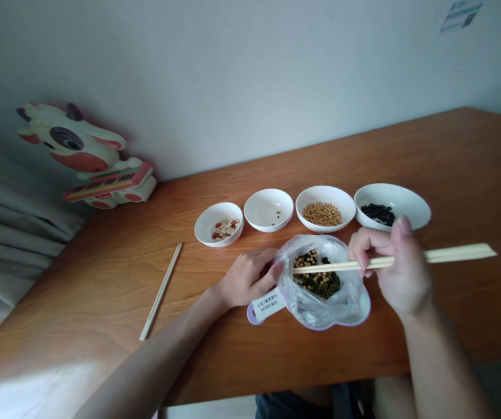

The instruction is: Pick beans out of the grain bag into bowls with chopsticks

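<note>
My right hand (394, 262) grips a pair of pale wooden chopsticks (455, 252), held almost level. Their tips reach into an open clear plastic bag (294, 297) with mixed yellow and dark green beans (317, 279) inside. The bag lies in a white dish with a lilac rim (366, 311). At its left side, my left hand (252, 273) pinches the bag's edge between thumb and fingers. A white paper label (270, 304) with printed characters is on the dish's handle. Whether the chopstick tips hold a bean is too small to tell.
Behind the bag stand white bowls: one with pale and reddish pieces (199, 228), one with a few green bits (254, 210), one with yellow beans (301, 201) and one with black seeds (416, 209). Other chopsticks (161, 291) lie left; a cow toy (102, 157) leans at the wall.
</note>
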Available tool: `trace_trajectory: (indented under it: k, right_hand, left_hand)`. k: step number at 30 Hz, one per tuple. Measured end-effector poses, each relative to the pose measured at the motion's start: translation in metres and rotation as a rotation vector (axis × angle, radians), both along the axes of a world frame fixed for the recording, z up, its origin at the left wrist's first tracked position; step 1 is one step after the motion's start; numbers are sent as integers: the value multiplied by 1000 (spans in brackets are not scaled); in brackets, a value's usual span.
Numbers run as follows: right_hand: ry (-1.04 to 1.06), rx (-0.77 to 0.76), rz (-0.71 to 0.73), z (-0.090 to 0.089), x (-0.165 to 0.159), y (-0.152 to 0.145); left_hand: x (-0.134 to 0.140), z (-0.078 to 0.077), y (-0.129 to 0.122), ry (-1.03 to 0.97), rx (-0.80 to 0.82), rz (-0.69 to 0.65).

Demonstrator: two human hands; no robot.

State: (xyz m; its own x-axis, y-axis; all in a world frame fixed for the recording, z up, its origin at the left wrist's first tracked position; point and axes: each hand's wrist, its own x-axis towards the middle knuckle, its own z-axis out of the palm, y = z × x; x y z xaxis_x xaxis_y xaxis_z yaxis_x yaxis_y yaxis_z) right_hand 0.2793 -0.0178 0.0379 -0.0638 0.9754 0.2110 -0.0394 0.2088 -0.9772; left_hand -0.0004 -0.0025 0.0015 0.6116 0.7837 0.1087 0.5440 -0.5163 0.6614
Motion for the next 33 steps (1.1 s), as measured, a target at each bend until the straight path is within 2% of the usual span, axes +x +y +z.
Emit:
trace_trajectory:
  k: [5, 12, 18, 23, 33]
  right_hand:
    - [-107, 44, 102, -7, -11, -3]
    - [-147, 82, 41, -9, -6, -2]
    - [-21, 5, -20, -1, 7, -2]
    - [27, -100, 56, 6, 14, -2]
    - [-15, -139, 86, 1, 16, -1]
  left_hand:
    - [1, 0, 0, -6, 0, -7]
    - [1, 1, 0, -7, -1, -10]
    - [1, 1, 0, -2, -6, 1]
    - [0, -1, 0, -2, -5, 7]
    - [1, 1, 0, 2, -4, 5]
